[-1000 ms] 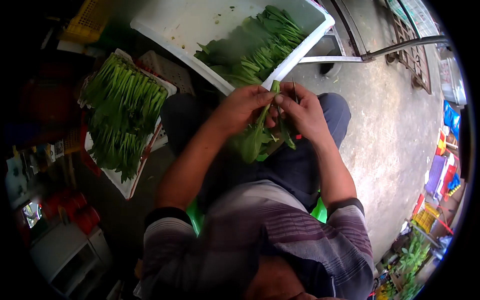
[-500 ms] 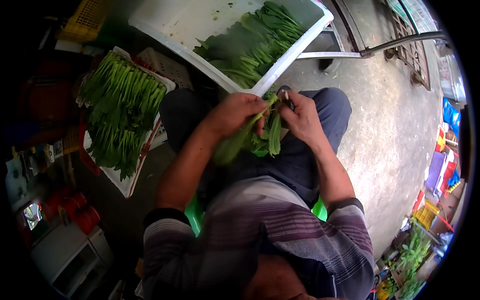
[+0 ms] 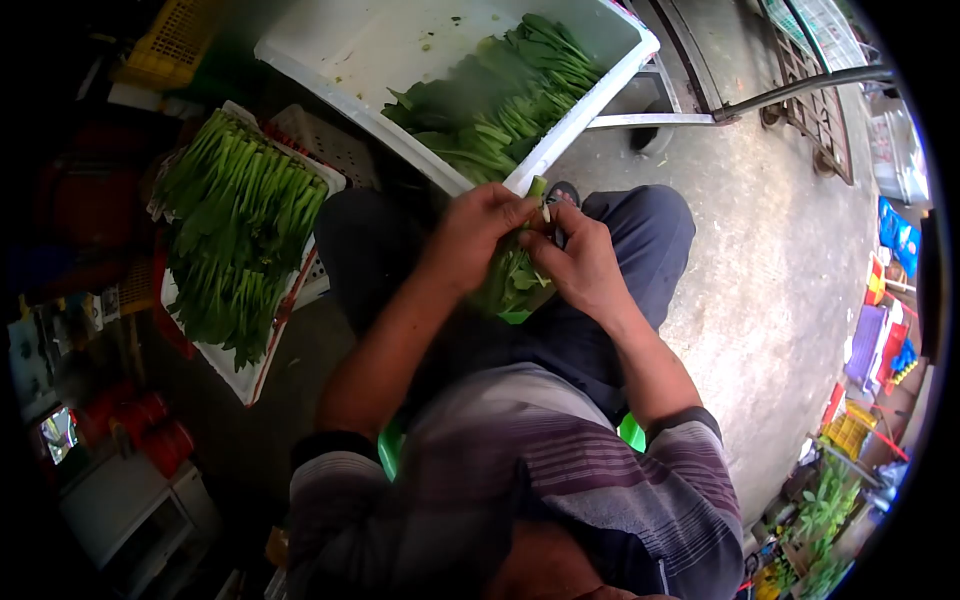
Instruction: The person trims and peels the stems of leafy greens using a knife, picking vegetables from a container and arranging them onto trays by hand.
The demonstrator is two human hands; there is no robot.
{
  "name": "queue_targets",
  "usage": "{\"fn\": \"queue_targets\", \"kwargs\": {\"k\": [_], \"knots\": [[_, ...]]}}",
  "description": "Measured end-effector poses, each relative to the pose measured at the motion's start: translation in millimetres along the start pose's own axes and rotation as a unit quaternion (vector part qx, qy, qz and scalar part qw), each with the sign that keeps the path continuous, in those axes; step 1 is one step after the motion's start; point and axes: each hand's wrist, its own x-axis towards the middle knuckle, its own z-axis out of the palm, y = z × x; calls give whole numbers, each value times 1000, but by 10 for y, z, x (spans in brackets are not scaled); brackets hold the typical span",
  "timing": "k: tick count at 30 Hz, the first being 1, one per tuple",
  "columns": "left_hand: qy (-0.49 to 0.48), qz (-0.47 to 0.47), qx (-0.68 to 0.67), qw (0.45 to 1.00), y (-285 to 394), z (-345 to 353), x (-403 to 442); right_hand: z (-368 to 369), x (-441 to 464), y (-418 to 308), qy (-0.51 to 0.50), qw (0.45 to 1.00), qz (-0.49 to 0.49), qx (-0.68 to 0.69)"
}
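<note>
My left hand (image 3: 482, 228) is closed round a leafy green stalk, choy sum by its look; the stalk's cut end (image 3: 538, 187) pokes up past the thumb. Its leaves (image 3: 520, 275) hang below the hands, over my lap. Right beside it, my right hand (image 3: 583, 258) is closed, thumb and fingers meeting at the stalk. A small pale piece (image 3: 547, 213) shows at those fingertips; whether it is a blade or a peeling I cannot tell. Just beyond the hands is a white foam box (image 3: 350, 75) with a pile of loose greens (image 3: 500, 105) in its near right part.
To the left, neatly layered greens (image 3: 240, 210) fill a white tray (image 3: 240, 380). A white perforated crate (image 3: 325, 140) stands behind it. Metal frame legs (image 3: 655, 120) are at the box's right, and a wheeled trolley (image 3: 815, 115) stands on the concrete floor.
My right hand has moved left and slightly down along the stalk, its fingers now lower. The stalk stands more upright in my left hand, with its cut end showing.
</note>
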Motion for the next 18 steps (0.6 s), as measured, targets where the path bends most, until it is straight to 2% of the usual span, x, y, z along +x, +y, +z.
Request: {"fn": "queue_targets", "kwargs": {"k": [3, 9, 12, 15, 18], "knots": [[13, 6, 51, 999, 22, -17, -29, 7, -12, 6, -26, 999, 36, -11], [48, 37, 226, 972, 61, 28, -71, 60, 12, 5, -6, 999, 6, -38], [51, 63, 242, 967, -84, -77, -24, 50, 19, -32, -21, 997, -9, -79], [51, 34, 288, 956, -60, -110, -27, 44, 24, 13, -7, 993, -13, -119], [34, -6, 212, 977, 69, -178, -85, -91, 88, 180, 5, 996, 60, -59]]}}
